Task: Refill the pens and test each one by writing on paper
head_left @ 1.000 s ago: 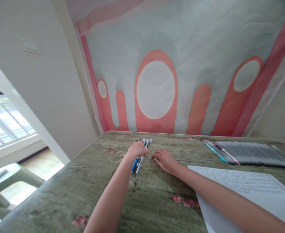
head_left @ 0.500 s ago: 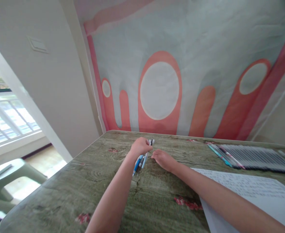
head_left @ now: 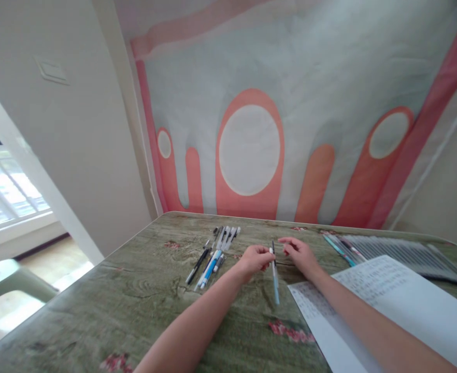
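Observation:
My left hand pinches a slim light-blue and white pen, which points down toward the near side of the table. Just right of the pen's dark upper end is my right hand, its fingers apart and nothing visible in them. To the left of my left hand, several pens lie side by side on the wood-patterned table: a blue and white pen, a black pen and clear-capped ones at the far end.
Written sheets of paper lie under my right forearm. Behind them is a row of grey pens or refills, with a teal pen at its left end. A pale green stool stands on the floor at the left.
My left hand has moved right, away from the group of pens, with the light-blue pen in it. My right hand has moved right and its fingers have spread. The view has shifted slightly.

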{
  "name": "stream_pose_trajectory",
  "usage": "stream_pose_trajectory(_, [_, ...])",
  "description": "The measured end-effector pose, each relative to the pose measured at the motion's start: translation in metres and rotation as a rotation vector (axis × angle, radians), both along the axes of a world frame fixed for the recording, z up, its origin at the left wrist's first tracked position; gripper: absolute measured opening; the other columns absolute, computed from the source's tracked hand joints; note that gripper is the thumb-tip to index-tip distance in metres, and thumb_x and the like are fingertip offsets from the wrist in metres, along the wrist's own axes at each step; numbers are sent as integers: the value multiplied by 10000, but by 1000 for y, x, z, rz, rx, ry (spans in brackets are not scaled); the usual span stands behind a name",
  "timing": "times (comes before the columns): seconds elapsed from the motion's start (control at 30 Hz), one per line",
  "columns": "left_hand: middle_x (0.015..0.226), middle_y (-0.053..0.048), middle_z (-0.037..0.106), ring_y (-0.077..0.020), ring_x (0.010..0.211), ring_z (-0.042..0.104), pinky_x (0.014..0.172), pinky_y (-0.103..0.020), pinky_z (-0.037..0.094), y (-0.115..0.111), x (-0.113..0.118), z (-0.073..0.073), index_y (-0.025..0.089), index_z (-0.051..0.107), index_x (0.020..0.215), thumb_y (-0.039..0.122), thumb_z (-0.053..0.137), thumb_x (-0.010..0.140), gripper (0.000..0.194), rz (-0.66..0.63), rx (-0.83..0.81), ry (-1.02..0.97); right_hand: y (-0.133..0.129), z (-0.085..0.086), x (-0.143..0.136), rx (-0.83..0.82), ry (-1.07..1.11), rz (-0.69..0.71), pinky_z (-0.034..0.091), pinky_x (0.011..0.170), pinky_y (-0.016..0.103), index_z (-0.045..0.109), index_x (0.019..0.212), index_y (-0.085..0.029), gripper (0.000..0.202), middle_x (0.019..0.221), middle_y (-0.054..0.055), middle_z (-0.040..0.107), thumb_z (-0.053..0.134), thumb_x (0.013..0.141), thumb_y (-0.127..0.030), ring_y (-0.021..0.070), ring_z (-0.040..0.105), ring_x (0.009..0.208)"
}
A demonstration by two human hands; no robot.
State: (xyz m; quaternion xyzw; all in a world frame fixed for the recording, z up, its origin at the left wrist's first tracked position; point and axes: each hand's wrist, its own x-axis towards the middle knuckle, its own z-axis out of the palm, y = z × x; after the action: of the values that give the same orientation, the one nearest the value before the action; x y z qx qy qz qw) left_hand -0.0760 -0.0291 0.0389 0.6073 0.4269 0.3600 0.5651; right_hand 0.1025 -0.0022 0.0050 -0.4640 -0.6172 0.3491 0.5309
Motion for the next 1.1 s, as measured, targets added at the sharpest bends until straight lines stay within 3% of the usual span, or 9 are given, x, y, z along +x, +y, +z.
stream_pose_trajectory(0.1, [455,65,406,-40,403,337,418,-172,257,-4,5,-5,132,511,635,323,575,633,202,46,-21,-49,-3,1,-1,-118,210,67,415,599,245,639,793,-168,165,675,14,607,540,696,-257,122,521,597])
stream_pose_trajectory(0.27, [457,63,412,-36,390,338,412,-173,257,-4,6,-10,124,530,663,321,582,642,205,27,-30,-54,-7,5,-8,-408,578,377,429,578,198,649,774,-169,142,749,11,620,618,687,-276,79,514,590])
stream_pose_trajectory(0.43, [497,47,448,-36,392,357,416,-179,263,-3,8,-15,109,578,728,340,604,634,251,-41,-28,-45,-12,7,-7,-459,609,488,407,510,150,648,781,-151,160,625,-15,580,666,683,-276,47,483,526])
stream_pose_trajectory(0.53, [509,34,459,-38,406,359,427,-182,265,-4,8,-14,100,605,759,399,601,650,318,-75,-25,-26,-7,6,-3,-438,678,424,397,466,145,642,755,-152,155,606,-24,566,686,663,-268,40,468,495])
stream_pose_trajectory(0.73, [648,-12,536,-23,423,318,423,-188,219,-9,7,-8,91,645,884,526,592,634,505,-108,-50,8,19,-2,19,-328,981,122,386,387,122,615,699,-164,103,623,-28,568,693,654,-213,23,443,454])
stream_pose_trajectory(0.87, [616,-2,521,-24,417,290,419,-196,165,-10,7,-7,87,650,918,547,590,625,548,-94,-58,64,28,-10,28,-295,1014,48,414,406,104,602,699,-165,81,552,-43,518,668,686,-210,26,459,462])
stream_pose_trajectory(1.1, [568,19,497,-36,440,294,439,-194,194,-12,8,0,90,648,938,506,600,641,513,-75,-61,74,28,-13,25,-281,1019,10,435,429,106,613,709,-159,78,561,-37,526,673,678,-197,28,475,480])
